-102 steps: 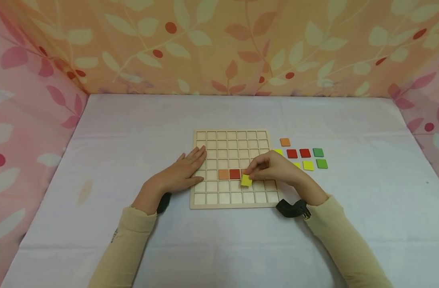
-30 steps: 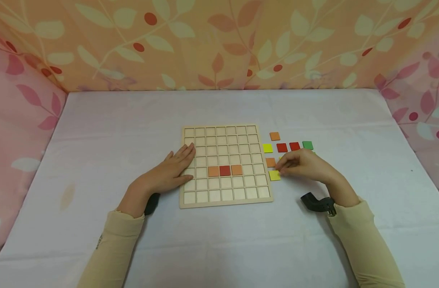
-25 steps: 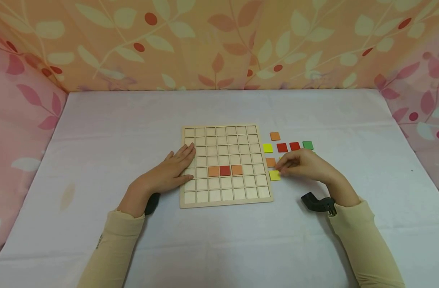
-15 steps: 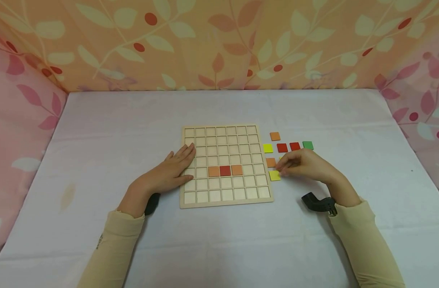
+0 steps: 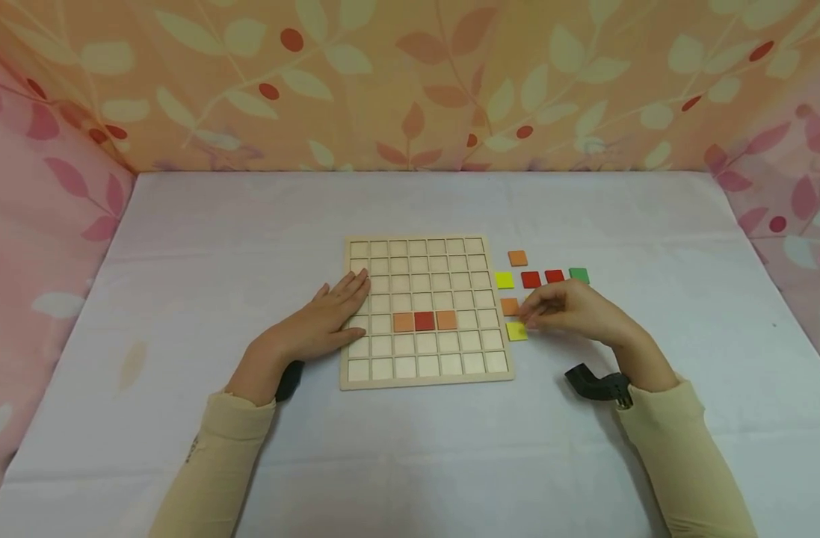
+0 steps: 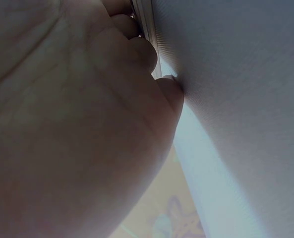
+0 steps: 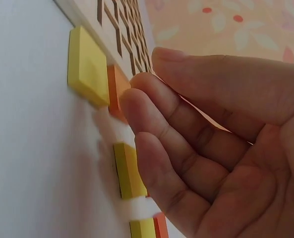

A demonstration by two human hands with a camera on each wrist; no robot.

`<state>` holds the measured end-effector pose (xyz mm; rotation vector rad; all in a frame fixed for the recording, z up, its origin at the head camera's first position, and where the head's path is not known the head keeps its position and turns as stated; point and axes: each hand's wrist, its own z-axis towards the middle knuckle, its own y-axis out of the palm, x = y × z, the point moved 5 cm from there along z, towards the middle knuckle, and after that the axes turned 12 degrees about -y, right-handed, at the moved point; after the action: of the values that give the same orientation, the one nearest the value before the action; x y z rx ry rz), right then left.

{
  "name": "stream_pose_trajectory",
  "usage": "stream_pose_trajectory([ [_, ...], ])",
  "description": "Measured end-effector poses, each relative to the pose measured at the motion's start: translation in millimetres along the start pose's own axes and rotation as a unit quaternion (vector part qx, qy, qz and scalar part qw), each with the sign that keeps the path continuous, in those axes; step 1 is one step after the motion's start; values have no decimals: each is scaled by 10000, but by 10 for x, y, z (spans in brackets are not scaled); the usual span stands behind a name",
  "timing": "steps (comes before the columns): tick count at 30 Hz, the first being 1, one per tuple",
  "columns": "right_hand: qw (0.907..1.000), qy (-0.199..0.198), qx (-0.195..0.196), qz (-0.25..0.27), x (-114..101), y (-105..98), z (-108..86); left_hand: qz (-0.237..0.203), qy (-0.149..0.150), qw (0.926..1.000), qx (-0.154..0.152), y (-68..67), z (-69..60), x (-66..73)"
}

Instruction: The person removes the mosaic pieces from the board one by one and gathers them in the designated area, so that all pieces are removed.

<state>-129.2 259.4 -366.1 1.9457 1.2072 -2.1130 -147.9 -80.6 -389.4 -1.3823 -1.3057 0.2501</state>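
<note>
A square wooden grid board point(image 5: 416, 385) lies on the white cloth. Its grid holds an orange tile point(image 5: 404, 322), a red tile point(image 5: 424, 321) and another orange tile point(image 5: 446, 320) side by side in one row. My left hand point(image 5: 322, 321) rests on the board's left edge, fingers extended. Just right of the board, my right hand point(image 5: 578, 310) hovers with loosely bent fingers. In the right wrist view its thumb stands apart from the fingers point(image 7: 151, 114), with nothing between them. Nearest it are a yellow tile point(image 5: 516, 331) and a loose orange tile point(image 5: 509, 307).
Beyond the right hand lie a further orange tile point(image 5: 518, 258), a yellow tile point(image 5: 504, 280), two red tiles point(image 5: 531, 279) and a green tile point(image 5: 579, 276). That hand hides other tiles. Patterned fabric point(image 5: 410, 90) hangs behind the table and at both sides.
Some seconds ago my right hand pinched a yellow tile over the board; it has since moved right, off the board, and holds nothing. During the last second both hands stay put; the head view shifts slightly.
</note>
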Motion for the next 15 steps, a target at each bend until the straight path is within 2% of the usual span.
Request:
stream_pose_trajectory([
  [5,9998,-77,-136,130,-32,74,59,14,8,10000,14,8,-4,1],
  [15,9972,-570,-397,-261,-221,253,341,55,-27,10000,13,5,-1,9],
])
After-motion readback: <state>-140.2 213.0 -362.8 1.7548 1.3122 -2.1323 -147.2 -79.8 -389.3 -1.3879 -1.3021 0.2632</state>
